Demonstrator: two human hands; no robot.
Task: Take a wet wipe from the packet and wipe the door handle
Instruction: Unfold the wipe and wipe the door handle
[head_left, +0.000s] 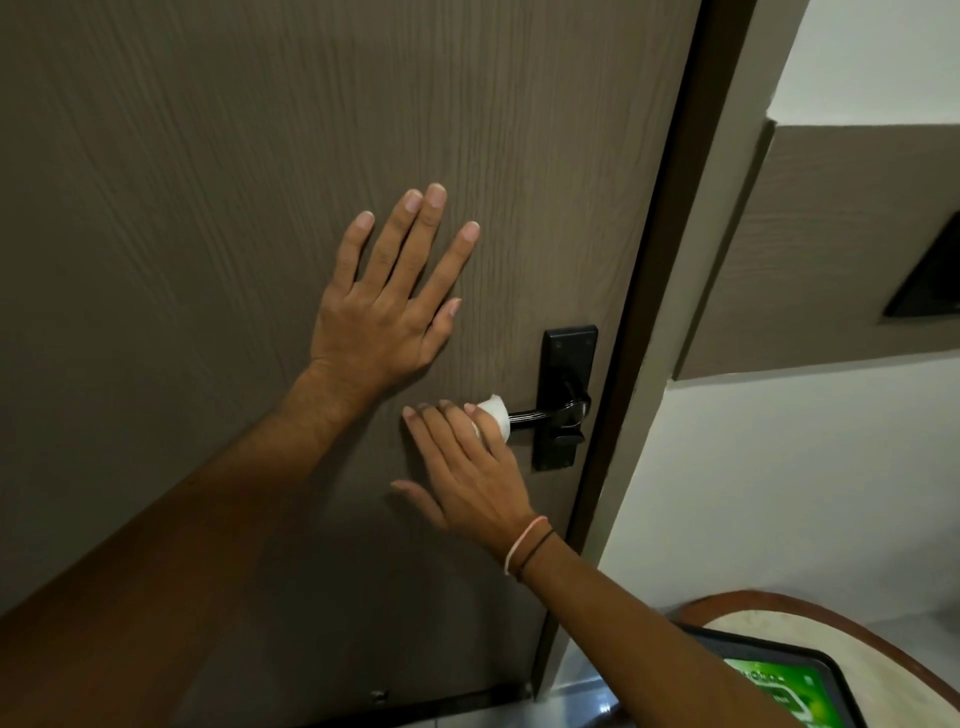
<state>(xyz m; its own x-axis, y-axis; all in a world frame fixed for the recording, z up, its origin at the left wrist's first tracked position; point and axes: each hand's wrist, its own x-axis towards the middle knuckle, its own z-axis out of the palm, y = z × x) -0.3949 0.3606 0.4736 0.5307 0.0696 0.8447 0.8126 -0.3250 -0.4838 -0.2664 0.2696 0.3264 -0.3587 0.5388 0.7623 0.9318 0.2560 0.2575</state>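
A black lever door handle (550, 413) on a black backplate (567, 364) sits near the right edge of a brown wood-grain door (208, 208). My right hand (470, 467) presses a bunched white wet wipe (493, 413) against the free end of the lever; the fingers are nearly straight and cover that end. My left hand (387, 306) lies flat on the door with fingers spread, up and left of the handle, holding nothing. The wipe packet is not clearly in view.
The dark door frame (649, 312) runs down right of the handle, with a white wall (779, 493) beyond. At the bottom right stands a round table (841, 629) bearing a dark tray (831, 670) with a green item (779, 691) in it.
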